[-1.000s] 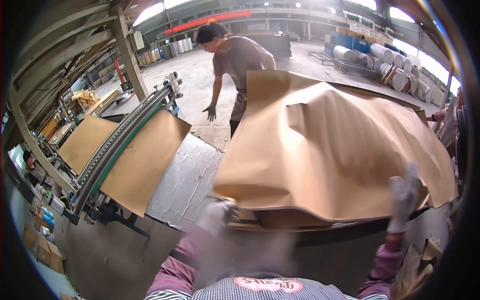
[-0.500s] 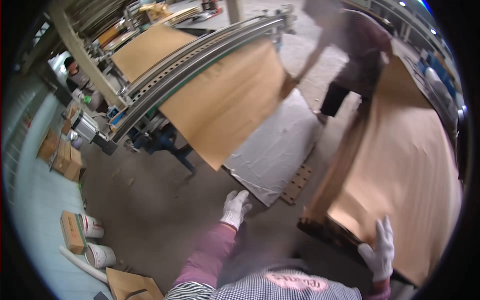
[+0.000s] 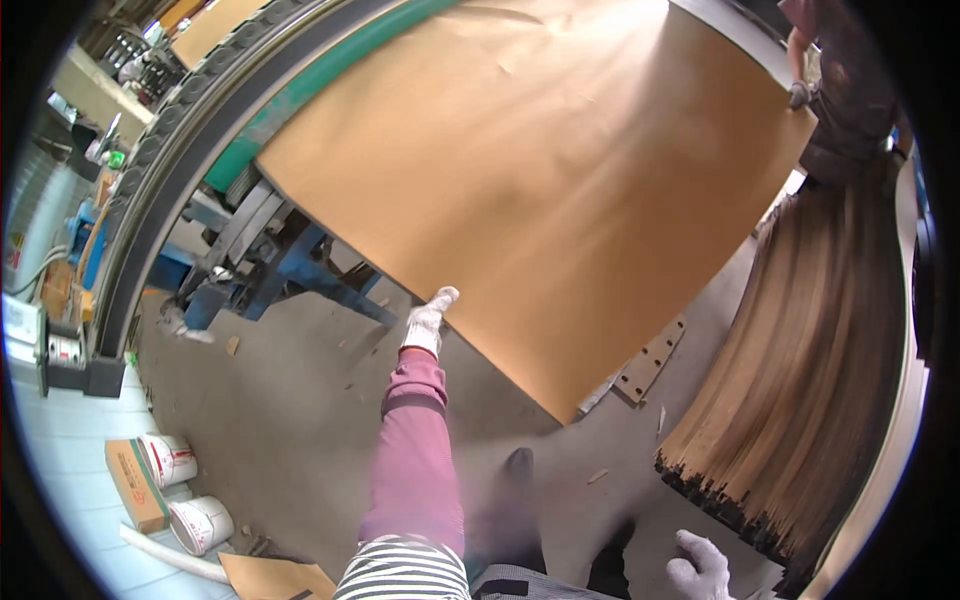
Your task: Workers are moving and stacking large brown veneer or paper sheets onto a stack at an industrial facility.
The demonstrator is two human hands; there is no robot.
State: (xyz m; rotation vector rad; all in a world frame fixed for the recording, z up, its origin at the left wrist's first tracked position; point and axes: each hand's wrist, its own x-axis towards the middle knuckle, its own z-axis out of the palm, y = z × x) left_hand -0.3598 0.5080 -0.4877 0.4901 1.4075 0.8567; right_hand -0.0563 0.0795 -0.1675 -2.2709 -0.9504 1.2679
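A large brown sheet, like paper or thin board (image 3: 560, 200), stretches out from the roller machine (image 3: 290, 100). At its near left edge my left hand (image 3: 430, 318), in a white knitted glove, is closed on it with the thumb on top; the fingers beneath are hidden. A co-worker's gloved hand (image 3: 799, 95) is at the sheet's far right corner. Low at the right, my right hand (image 3: 700, 570), gloved too, holds nothing, its fingers apart and slightly bent. It is nearest to a tall stack of brown sheets (image 3: 790, 370) with dark, ragged ends.
Beneath the sheet's near right edge a perforated board (image 3: 650, 362) sticks out. Blue machine legs (image 3: 300, 270) stand at the left. Two white buckets (image 3: 202, 524), a cardboard box (image 3: 138, 485) and a pale hose (image 3: 170, 550) lie by the left wall.
My left hand, free before, now grips the sheet's edge. My right hand has come away from the brown sheet at the right. The sheet from the machine now covers the whitish sheet; the view has shifted.
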